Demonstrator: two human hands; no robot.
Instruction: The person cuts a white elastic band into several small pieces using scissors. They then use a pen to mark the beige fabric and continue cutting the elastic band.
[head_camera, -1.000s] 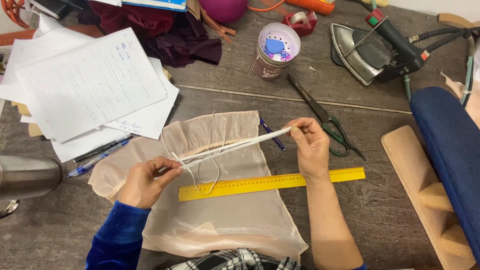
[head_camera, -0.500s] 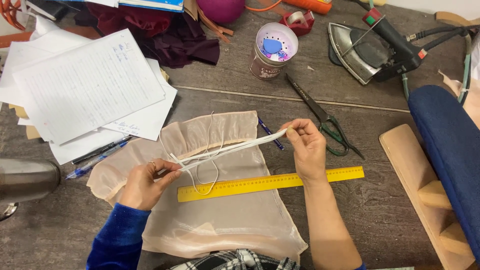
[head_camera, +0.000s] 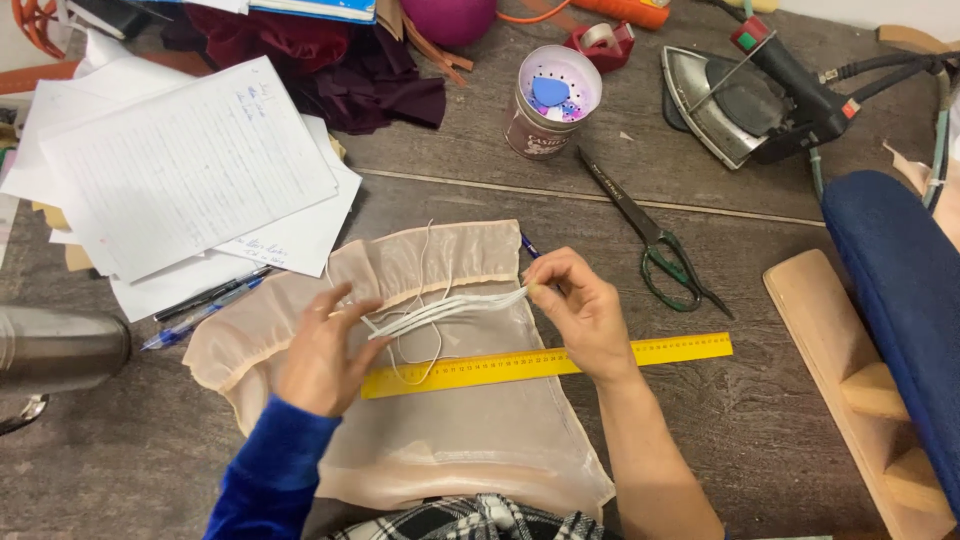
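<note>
A sheer peach fabric piece (head_camera: 470, 430) with a gathered top edge lies on the wooden table. Across it runs a bundle of white elastic cord (head_camera: 450, 308), with loose loops hanging below. My left hand (head_camera: 325, 350) holds the cord's left end and presses on the fabric. My right hand (head_camera: 580, 310) pinches the cord's right end between thumb and fingers. A yellow ruler (head_camera: 660, 352) lies across the fabric just below both hands, partly under my right wrist.
Scissors (head_camera: 650, 240) lie right of my right hand. A tin (head_camera: 553, 100), an iron (head_camera: 750, 100), white papers (head_camera: 190, 170), pens (head_camera: 200, 300), dark red cloth (head_camera: 330, 60), a metal cylinder (head_camera: 60, 345) and a blue padded wooden board (head_camera: 890, 330) surround the fabric.
My hands have moved closer together, so the cord spans a shorter stretch. The left hand has shifted right and up onto the gathered edge. The view has tilted slightly.
</note>
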